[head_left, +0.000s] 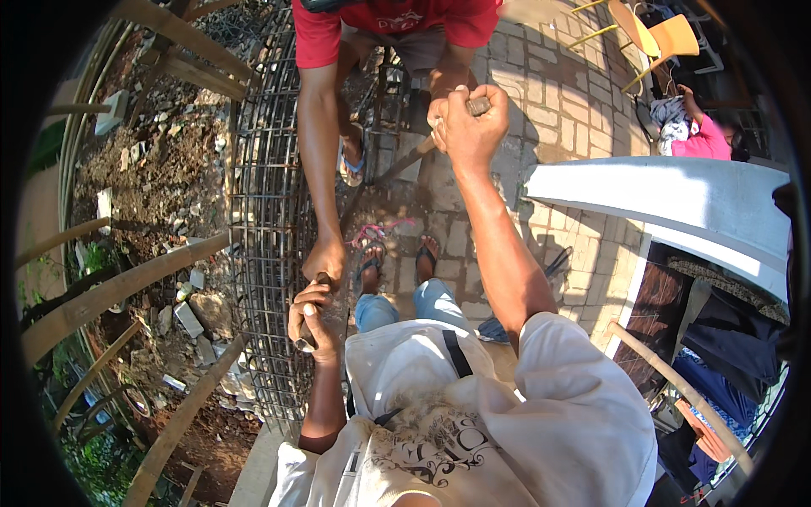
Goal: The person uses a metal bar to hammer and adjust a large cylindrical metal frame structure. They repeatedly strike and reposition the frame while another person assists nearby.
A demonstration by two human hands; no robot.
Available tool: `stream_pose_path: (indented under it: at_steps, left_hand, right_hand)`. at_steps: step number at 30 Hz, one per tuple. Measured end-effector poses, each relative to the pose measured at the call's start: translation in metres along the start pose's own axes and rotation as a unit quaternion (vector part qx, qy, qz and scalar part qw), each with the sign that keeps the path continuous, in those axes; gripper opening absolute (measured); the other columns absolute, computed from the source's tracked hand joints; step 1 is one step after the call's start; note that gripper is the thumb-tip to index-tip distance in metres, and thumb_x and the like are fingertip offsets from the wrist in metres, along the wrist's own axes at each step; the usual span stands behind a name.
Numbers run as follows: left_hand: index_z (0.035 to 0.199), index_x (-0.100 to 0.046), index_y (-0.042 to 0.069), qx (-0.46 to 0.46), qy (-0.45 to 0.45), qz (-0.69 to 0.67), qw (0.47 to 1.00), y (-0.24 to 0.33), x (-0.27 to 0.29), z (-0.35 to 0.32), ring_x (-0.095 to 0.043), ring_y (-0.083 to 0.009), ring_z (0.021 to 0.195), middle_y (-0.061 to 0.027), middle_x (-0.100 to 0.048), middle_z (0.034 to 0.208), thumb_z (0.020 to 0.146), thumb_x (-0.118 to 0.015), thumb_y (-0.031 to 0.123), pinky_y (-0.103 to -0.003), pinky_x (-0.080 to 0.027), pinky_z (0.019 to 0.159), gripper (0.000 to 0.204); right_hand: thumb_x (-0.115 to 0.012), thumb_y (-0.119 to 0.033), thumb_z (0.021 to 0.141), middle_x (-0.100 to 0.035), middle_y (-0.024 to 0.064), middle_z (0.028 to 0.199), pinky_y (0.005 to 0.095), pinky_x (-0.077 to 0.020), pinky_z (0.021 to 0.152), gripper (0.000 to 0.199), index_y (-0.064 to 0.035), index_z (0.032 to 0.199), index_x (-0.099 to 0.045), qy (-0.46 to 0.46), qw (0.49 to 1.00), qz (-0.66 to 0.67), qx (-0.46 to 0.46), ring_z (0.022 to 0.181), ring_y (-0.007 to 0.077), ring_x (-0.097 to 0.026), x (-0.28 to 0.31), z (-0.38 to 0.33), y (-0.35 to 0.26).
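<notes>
My left hand [314,319] is closed around a dark handle [305,345], whose blunt end pokes out below my fingers. Just beyond it, a co-worker's hand [326,256] meets mine beside the rebar cage [270,245]. Farther off, with the arm stretched out, my right hand [475,131] grips a brown bar [407,160]. One end of this bar shows above my fist; the rest slants down to the left over the paving. Against my right hand sits the co-worker's other hand [438,108]. Fingers hide what the handle in my left hand joins.
The co-worker in a red shirt [397,21] faces me. Rubble [160,169] and bamboo poles [127,291] lie left of the cage. On the right are a pale curved ledge [659,198], a bamboo pole [684,393], hanging clothes, an orange chair [672,38] and another person in pink.
</notes>
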State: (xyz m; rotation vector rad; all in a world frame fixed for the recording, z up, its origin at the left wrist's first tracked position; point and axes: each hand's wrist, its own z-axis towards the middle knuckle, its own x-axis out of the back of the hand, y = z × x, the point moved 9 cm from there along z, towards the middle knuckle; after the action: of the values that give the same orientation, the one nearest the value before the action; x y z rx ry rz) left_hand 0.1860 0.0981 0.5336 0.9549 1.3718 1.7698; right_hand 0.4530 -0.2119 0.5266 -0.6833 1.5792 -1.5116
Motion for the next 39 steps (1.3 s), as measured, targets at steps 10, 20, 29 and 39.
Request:
stream_pose_path:
  at_steps: [10, 20, 29, 39]
  left_hand:
    - [0.074, -0.046, 0.003, 0.018, 0.071, -0.046, 0.996, -0.016, 0.016, 0.042, -0.064, -0.0299, 0.082, -0.014, -0.06, 0.074, 0.098, -0.047, 0.022, -0.048, -0.048, 0.09, 0.03]
    - [0.077, -0.05, 0.002, 0.009, 0.02, -0.005, 1.0, -0.002, -0.05, 0.08, -0.06, -0.0203, 0.081, -0.0108, -0.06, 0.076, 0.099, -0.048, 0.019, -0.042, -0.049, 0.09, 0.028]
    - [0.075, -0.048, 0.001, -0.028, 0.0, -0.033, 0.999, 0.004, -0.057, 0.08, -0.058, -0.0184, 0.076, -0.01, -0.058, 0.075, 0.099, -0.046, 0.018, -0.042, -0.05, 0.087, 0.03]
    - [0.071, -0.046, 0.004, -0.012, 0.053, -0.038, 0.998, -0.011, -0.056, 0.08, -0.054, -0.0169, 0.068, -0.007, -0.053, 0.068, 0.096, -0.05, 0.021, -0.039, -0.051, 0.072, 0.03]
  right_hand:
    - [-0.062, 0.004, 0.084, -0.049, 0.0029, 0.073, 0.028, -0.0441, 0.061, 0.021, -0.004, 0.079, -0.043, -0.036, 0.983, -0.145, 0.106, 0.065, 0.0113, -0.048, 0.092, -0.07, -0.055]
    - [-0.063, -0.012, 0.092, -0.058, 0.0121, 0.121, 0.0418, -0.0412, 0.105, 0.016, -0.0075, 0.09, -0.048, -0.121, 0.963, -0.008, -0.242, 0.087, 0.0129, -0.058, 0.149, -0.213, -0.042]
    - [-0.055, -0.007, 0.092, -0.061, 0.0218, 0.105, 0.0265, -0.061, 0.063, 0.021, 0.0053, 0.107, -0.047, -0.185, 0.526, 0.269, -0.785, 0.072, 0.019, -0.068, 0.133, -0.243, 0.09]
    - [-0.06, -0.004, 0.078, -0.056, 0.0052, 0.074, 0.0234, -0.0403, 0.044, 0.021, -0.0027, 0.096, -0.048, -0.375, 0.547, -0.256, -0.703, 0.052, 0.0069, -0.048, 0.231, -0.208, -0.106]
